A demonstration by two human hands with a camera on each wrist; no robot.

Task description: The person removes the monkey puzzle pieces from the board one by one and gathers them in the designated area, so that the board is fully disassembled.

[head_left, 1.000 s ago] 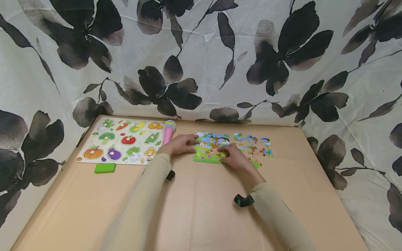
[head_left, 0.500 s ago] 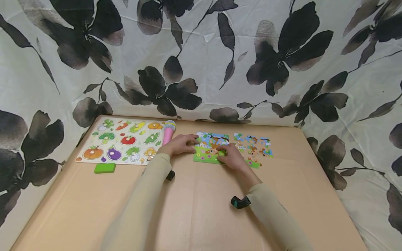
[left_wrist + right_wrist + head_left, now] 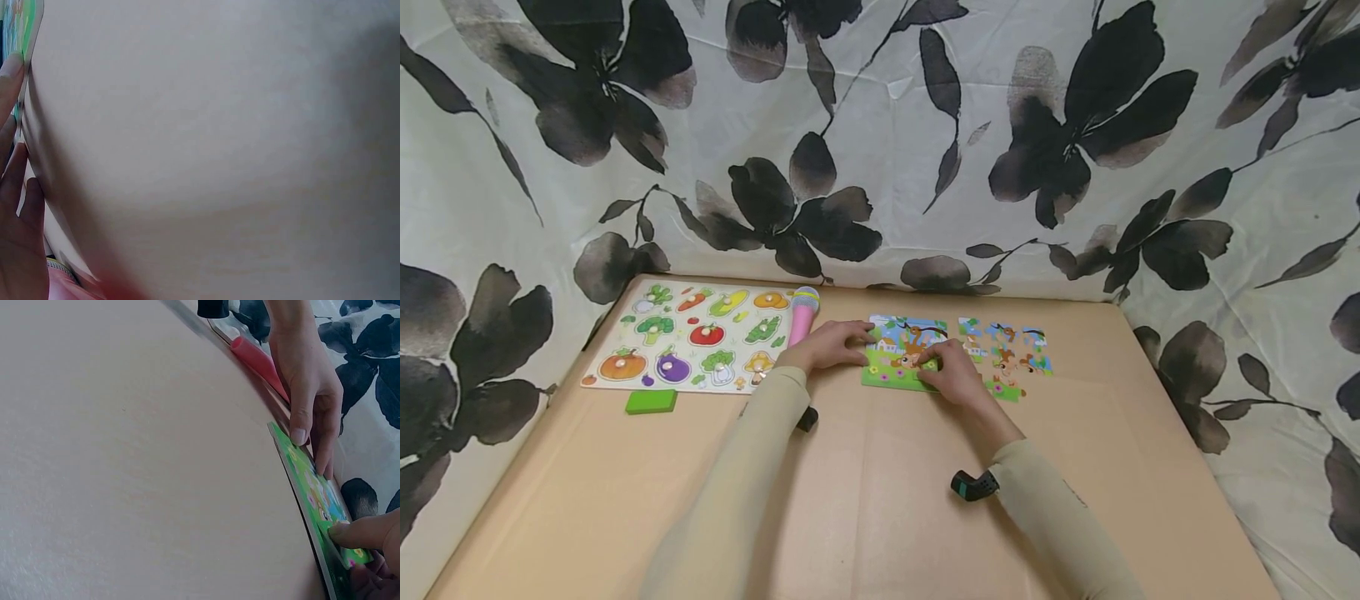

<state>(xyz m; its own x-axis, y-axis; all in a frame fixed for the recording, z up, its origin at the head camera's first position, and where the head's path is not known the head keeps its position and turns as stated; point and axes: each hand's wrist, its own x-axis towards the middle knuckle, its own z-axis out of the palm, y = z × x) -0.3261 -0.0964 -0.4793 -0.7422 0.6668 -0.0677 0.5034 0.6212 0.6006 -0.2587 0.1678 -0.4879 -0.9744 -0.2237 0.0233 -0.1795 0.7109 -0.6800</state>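
Note:
A jigsaw puzzle board [image 3: 887, 377] with a monkey scene on green and blue lies at the back centre of the table. My left hand [image 3: 831, 346] rests at its left edge, thumb and fingertips touching the border, as the left wrist view shows at the board's edge [image 3: 31, 28]. Over the board's right part, my right hand [image 3: 958, 377] pinches a green puzzle piece [image 3: 344, 540] between thumb and fingers. In the right wrist view the piece tilts above the board's surface. The fingers under the piece are partly hidden.
Several loose puzzle pieces [image 3: 1006, 360] lie right of the board. To the left are a vegetable peg board [image 3: 685, 367], a pink toy microphone [image 3: 802, 321] and a green block [image 3: 651, 402]. Floral fabric [image 3: 895, 225] hangs behind the table [image 3: 880, 500].
My right hand has shifted slightly left over the board, its fingers drawing closer together around the piece. The left hand keeps its place at the left edge.

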